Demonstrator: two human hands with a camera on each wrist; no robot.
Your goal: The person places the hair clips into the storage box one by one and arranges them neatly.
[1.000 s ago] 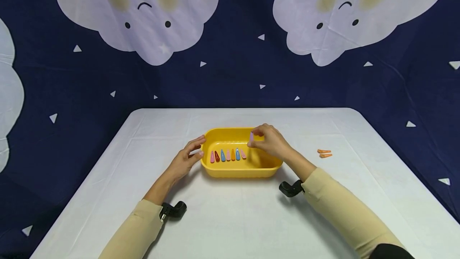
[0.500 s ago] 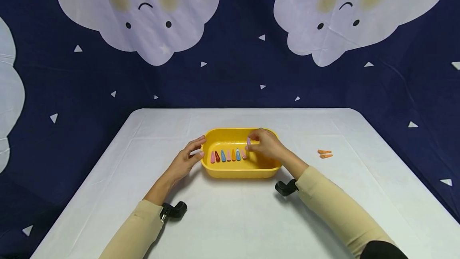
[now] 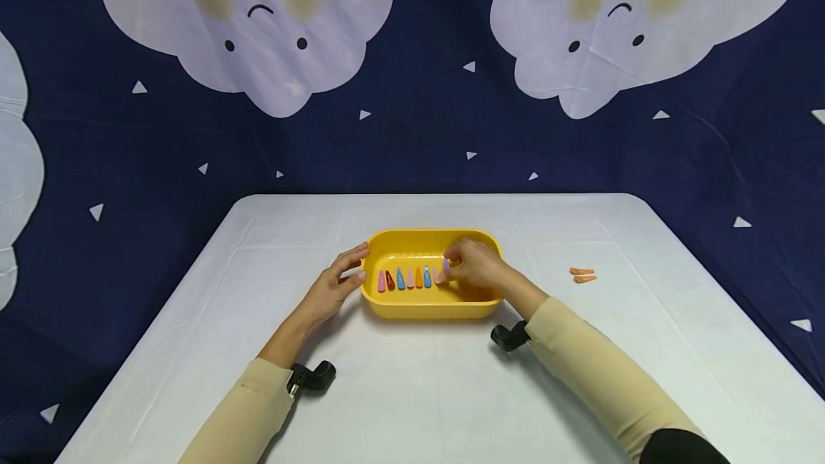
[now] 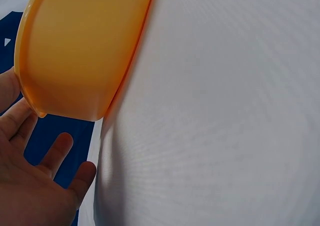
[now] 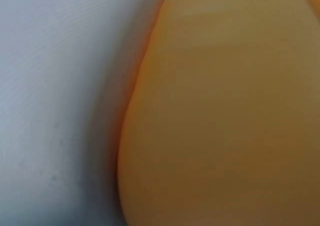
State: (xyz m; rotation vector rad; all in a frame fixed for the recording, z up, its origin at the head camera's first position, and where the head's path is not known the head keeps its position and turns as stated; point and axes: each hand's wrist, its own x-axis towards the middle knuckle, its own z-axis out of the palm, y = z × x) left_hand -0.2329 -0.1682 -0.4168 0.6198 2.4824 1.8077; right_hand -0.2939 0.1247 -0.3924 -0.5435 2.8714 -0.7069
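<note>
A yellow plastic tray (image 3: 433, 311) holds a row of small snap hair clips, among them a dark red clip (image 3: 389, 280), an orange clip (image 3: 419, 278) and a blue clip (image 3: 427, 277). At the row's right end, inside the tray, my right hand (image 3: 477, 263) pinches a purple hair clip (image 3: 446, 263) low over the floor. My left hand (image 3: 329, 293) touches the tray's left rim with its fingertips; in the left wrist view its other fingers (image 4: 59, 148) are spread. The right wrist view has only the tray's outer wall (image 5: 225, 111) and the tablecloth, with the hand hidden.
Two orange hair clips (image 3: 583, 275) lie on the white tablecloth (image 3: 412, 392), right of the tray. Behind the table hangs a dark blue cloth (image 3: 425, 156) with clouds and triangles. A black wrist camera (image 3: 509, 336) sticks out under the right sleeve.
My right hand has moved down and slightly left with the purple clip, bringing it to the right end of the row. The left hand stays where it was.
</note>
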